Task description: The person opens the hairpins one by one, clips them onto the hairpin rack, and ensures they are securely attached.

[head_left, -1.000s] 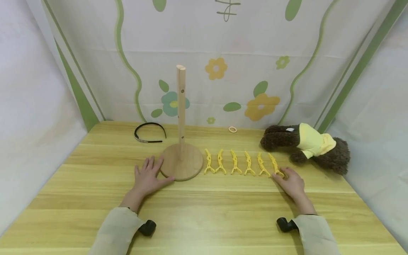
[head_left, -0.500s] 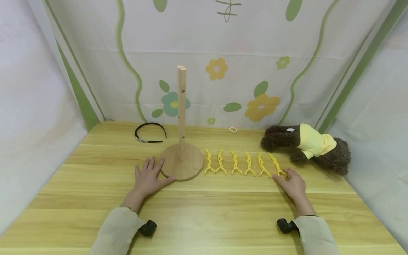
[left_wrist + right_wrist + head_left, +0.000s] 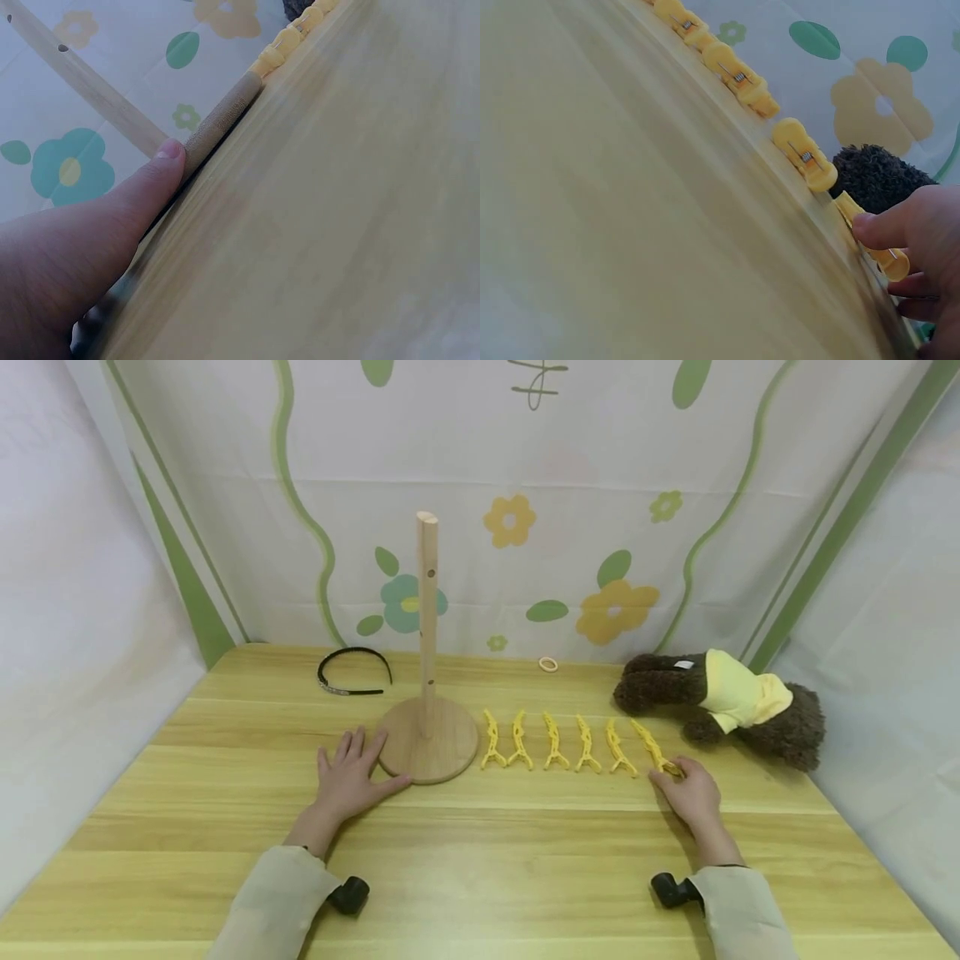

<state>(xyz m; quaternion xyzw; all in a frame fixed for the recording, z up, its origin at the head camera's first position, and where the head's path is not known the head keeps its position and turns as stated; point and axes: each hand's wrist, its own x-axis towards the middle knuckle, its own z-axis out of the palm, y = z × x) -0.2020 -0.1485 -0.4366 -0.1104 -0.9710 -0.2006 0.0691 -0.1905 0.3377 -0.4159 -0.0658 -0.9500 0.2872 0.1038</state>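
My left hand (image 3: 350,785) lies spread at the left side of a wooden post stand (image 3: 428,618), palm down, its thumb and fingertips at the edge of the round base (image 3: 453,752). In the left wrist view the thumb (image 3: 142,191) presses against the base's rim. At the right end of a row of yellow hair clips (image 3: 552,743), my right hand (image 3: 692,795) pinches the last hair clip (image 3: 647,742) by its handle end. The right wrist view has the thumb on the near side of this clip (image 3: 891,264) and the other fingers behind it.
A dark brown plush bear (image 3: 798,727) in a yellow shirt lies on its side at the back right. Behind the stand are a black headband (image 3: 351,693) and a small pale ring (image 3: 548,671). A flowered white curtain (image 3: 570,468) rises behind the wooden table (image 3: 480,877).
My right hand has shifted slightly right, and the last hair clip's handle end has swung right with it, so it lies more slanted. The left hand has stayed at the base.
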